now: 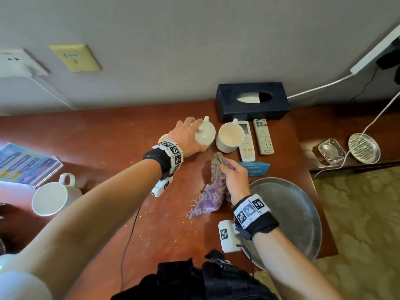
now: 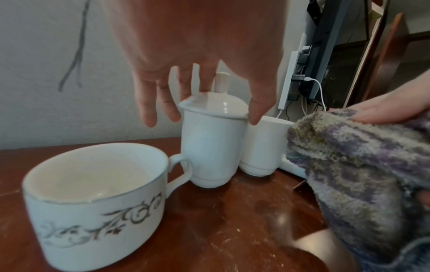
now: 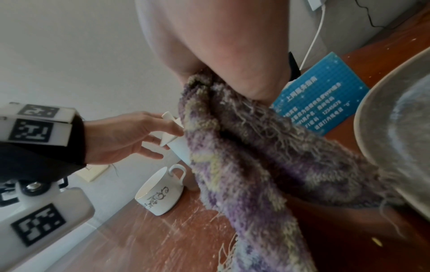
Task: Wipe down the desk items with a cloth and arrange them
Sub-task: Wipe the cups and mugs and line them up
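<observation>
We take the lidded cup [image 1: 205, 132] as landmark and go left to right.

Far left of it, a glossy blue leaflet [image 1: 26, 163] is cut by the frame edge; we cannot read its print. Nearer, a plain white mug [image 1: 54, 197] lies tilted on the reddish, scratched counter [image 1: 121, 135]. Just left of the lidded cup stands a low cup with a grey scroll pattern and a thin rim line [image 2: 93, 198]; the head view hides most of it behind the left wrist.

The left hand [image 1: 187, 135] is over the lidded cup; its fingers hang nearly straight, spread loosely round the domed lid, thumb tip at the lid edge. We cannot tell whether they touch; the grip is wide and holds nothing. The lidded cup is smooth white ceramic and stands upright on the counter.

Touching its right side is an uncovered white mug [image 1: 229, 137]. Below the landmark, the right hand [image 1: 234, 177] pinches a bunched purple-and-cream knitted cloth [image 1: 211, 191], fringed, trailing on the counter.

Right of the mug lie two white remotes [image 1: 255, 139], labels too small to read. Behind them sits a dark tissue box [image 1: 252, 102]. A blue card [image 3: 323, 99] carries Chinese print and "12345678". Further right, a round grey metal tray [image 1: 303, 213] overhangs the counter edge.
</observation>
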